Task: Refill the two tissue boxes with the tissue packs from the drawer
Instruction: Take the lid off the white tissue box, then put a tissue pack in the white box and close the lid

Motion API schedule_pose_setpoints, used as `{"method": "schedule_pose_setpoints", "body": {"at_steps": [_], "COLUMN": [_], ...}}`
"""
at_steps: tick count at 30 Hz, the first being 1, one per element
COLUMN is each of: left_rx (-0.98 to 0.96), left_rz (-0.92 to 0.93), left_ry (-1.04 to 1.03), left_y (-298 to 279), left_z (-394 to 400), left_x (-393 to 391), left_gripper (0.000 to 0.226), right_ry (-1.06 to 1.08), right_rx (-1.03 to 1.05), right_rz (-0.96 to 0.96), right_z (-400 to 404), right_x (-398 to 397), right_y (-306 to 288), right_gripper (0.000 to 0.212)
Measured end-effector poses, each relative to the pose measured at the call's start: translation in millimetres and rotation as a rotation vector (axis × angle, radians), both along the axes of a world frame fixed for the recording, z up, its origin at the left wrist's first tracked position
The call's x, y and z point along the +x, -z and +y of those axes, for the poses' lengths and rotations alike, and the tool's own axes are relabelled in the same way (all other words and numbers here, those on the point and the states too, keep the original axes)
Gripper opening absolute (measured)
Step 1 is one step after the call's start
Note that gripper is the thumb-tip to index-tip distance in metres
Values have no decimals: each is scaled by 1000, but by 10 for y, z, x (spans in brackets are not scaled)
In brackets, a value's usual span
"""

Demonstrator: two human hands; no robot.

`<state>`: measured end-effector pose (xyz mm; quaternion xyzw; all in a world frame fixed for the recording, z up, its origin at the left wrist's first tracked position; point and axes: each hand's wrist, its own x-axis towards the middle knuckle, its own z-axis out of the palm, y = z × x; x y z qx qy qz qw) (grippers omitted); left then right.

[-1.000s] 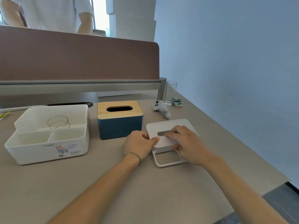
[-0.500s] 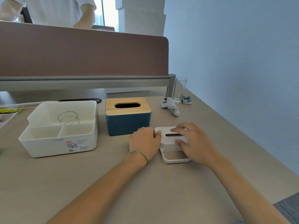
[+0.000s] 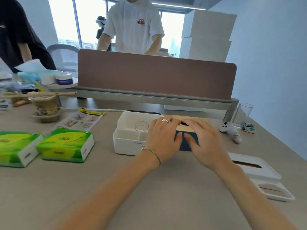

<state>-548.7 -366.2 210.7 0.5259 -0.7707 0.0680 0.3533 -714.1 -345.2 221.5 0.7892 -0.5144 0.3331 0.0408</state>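
Note:
Both my hands are on the blue tissue box, which has a wooden lid. My left hand and my right hand lay their fingers over the lid, thumbs pressed on the blue front. To its left stands the white tissue box base, open, with a wire spring inside. Its white slotted lid lies at the right, with a white frame piece in front of it. Two green tissue packs lie at the left.
A brown partition runs across the back of the desk. A white controller and a glass sit at the back right. A sticker sheet and a cup are at the back left. People stand behind.
My hands have left the white lid and moved onto the blue box. The view has swung left and up, and the tissue packs and the people have come into sight.

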Motion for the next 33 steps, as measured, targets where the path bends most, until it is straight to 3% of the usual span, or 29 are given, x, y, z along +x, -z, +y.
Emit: {"method": "schedule_pose_setpoints", "body": {"at_steps": [10, 17, 20, 27, 33], "left_rx": [7, 169, 272, 420, 364], "left_rz": [-21, -10, 13, 321, 426], "left_ry": [-301, -484, -550, -586, -517], "left_y": [-142, 48, 102, 294, 397], "left_z": [267, 459, 482, 444, 439], "left_x": [1654, 2524, 2783, 3221, 3264], "left_gripper": [36, 39, 43, 33, 32], "right_ry": [-249, -377, -355, -281, -281], "right_rx": [-3, 81, 188, 464, 429], "right_rz": [-10, 71, 132, 277, 159], "right_z": [-124, -151, -188, -345, -374], "right_x": [1654, 2508, 2771, 3078, 3113], "right_y": [-44, 131, 205, 436, 491], "right_gripper": [47, 54, 66, 114, 111]}}
